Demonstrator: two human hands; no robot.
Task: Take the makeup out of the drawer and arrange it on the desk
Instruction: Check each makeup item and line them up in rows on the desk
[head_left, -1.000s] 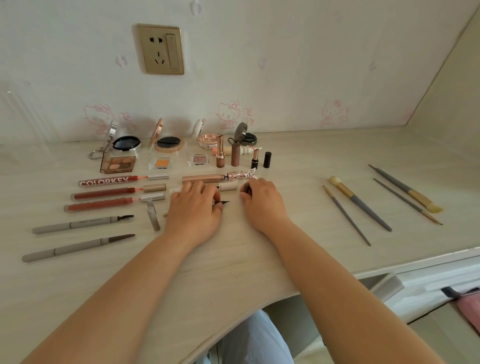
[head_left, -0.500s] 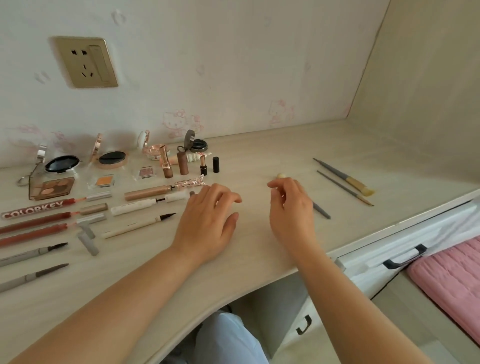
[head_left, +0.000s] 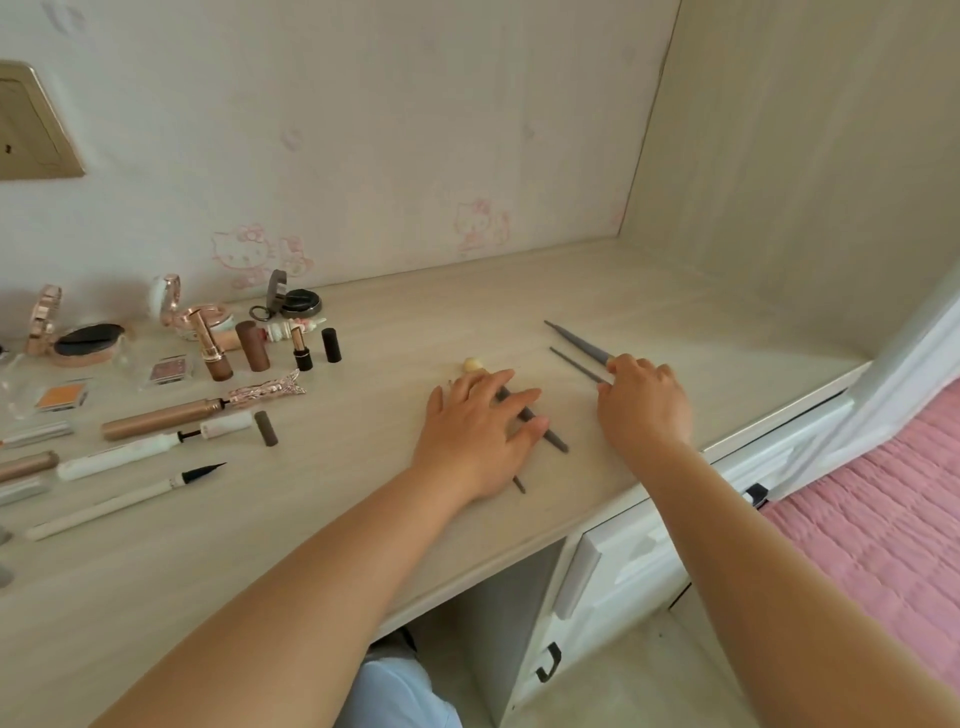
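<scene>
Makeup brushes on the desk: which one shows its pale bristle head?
The thick grey-handled brush under the left hand; its cream bristles poke out beyond the fingers. The right hand covers the others' heads.

Both my forearms bare to past the elbow, no sleeves in view. My left hand and right hand: no rings, no watch, nails short and unpainted. Light blue trousers at my lap.

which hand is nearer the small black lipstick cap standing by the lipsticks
Left. The left hand lies flat on the desk, right of the black cap; the right hand is farther right, on the brushes.
</scene>
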